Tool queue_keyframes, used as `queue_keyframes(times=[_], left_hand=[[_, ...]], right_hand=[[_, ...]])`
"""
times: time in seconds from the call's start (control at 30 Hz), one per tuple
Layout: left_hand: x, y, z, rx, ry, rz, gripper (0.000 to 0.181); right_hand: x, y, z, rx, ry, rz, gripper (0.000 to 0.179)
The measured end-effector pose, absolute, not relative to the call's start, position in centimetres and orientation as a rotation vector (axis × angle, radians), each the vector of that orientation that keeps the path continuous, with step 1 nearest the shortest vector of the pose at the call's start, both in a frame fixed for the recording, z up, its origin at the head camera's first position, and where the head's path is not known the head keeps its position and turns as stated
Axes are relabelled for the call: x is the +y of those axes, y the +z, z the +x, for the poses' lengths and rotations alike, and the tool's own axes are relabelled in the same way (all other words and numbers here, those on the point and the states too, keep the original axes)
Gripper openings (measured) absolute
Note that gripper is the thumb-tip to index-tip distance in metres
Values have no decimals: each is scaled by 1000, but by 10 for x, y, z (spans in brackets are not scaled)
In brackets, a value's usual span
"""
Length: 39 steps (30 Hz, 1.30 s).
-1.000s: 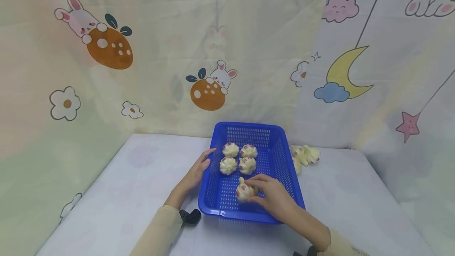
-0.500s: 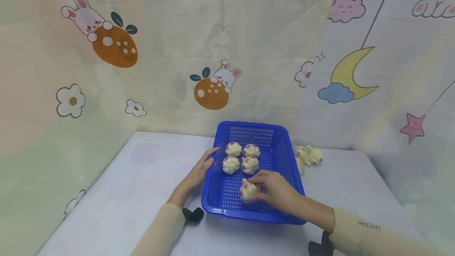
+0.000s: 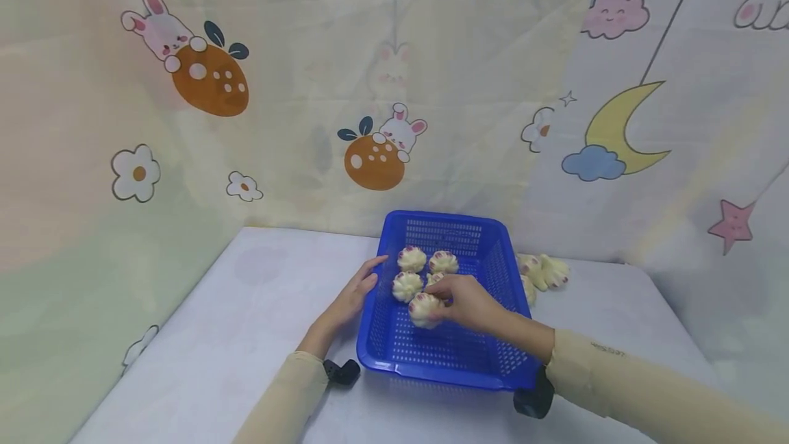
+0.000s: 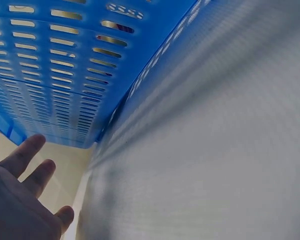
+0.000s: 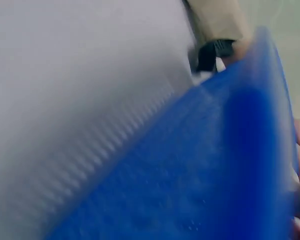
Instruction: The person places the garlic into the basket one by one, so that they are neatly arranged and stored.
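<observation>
My right hand (image 3: pixel 471 303) pinches a cream garlic bulb (image 3: pixel 423 311) with purple marks, low inside the blue plastic basket (image 3: pixel 444 377). Thumb and fingers lie on the bulb's right side. Just behind it are several more garlic bulbs (image 3: pixel 407 286) in two short rows, one of them partly covered by the right hand. The left hand (image 3: pixel 348 301) touches the basket's left side, its fingers extended; the left wrist view shows these fingers (image 4: pixel 37 177) beside the slotted wall (image 4: pixel 65 75). In the right wrist view the basket (image 5: pixel 155 185) is blurred and the held bulb is hardly visible.
More garlic bulbs (image 3: pixel 545 271) lie on the white-covered table (image 3: pixel 290 279) beyond the basket's right side, partly hidden by it. A printed cloth (image 3: pixel 296 88) hangs behind the table. Dark wrist devices (image 3: pixel 533 395) sit near the basket's front corners.
My right hand has carried the garlic bulb away from the basket's front, towards the other bulbs, and turned it so the stem no longer shows. The left hand stays at the basket's side.
</observation>
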<state>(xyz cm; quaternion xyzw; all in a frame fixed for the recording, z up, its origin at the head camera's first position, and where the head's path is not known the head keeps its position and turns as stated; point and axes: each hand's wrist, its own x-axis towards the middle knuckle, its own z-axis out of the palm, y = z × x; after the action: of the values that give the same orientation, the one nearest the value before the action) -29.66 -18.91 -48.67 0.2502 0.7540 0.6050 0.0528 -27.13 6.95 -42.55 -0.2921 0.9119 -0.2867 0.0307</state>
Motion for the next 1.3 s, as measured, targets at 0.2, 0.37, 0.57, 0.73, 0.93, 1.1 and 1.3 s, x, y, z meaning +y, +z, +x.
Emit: queue_keyframes(times=[0.2, 0.37, 0.57, 0.73, 0.93, 1.1, 1.3], left_hand=[[-185, -488, -297, 2340, 1805, 745, 48], [-184, -488, -297, 2357, 1784, 734, 48], [-187, -489, -298, 2342, 1803, 734, 48], [-187, -490, -299, 2329, 1807, 741, 48], [-185, -487, -296, 2340, 1823, 763, 48], [-184, -485, -295, 2376, 1809, 770, 47], [-187, -486, -296, 2406, 1793, 754, 47]], right_hand=[[67, -446, -276, 2812, -926, -904, 39], [65, -454, -275, 2845, -952, -873, 39], [63, -458, -277, 2832, -902, -912, 35], [60, -463, -279, 2801, -926, -915, 35], [57, -468, -281, 2820, -922, -931, 35], [56, -469, -282, 2810, -924, -932, 35], [52, -469, -285, 2791, -925, -956, 37]])
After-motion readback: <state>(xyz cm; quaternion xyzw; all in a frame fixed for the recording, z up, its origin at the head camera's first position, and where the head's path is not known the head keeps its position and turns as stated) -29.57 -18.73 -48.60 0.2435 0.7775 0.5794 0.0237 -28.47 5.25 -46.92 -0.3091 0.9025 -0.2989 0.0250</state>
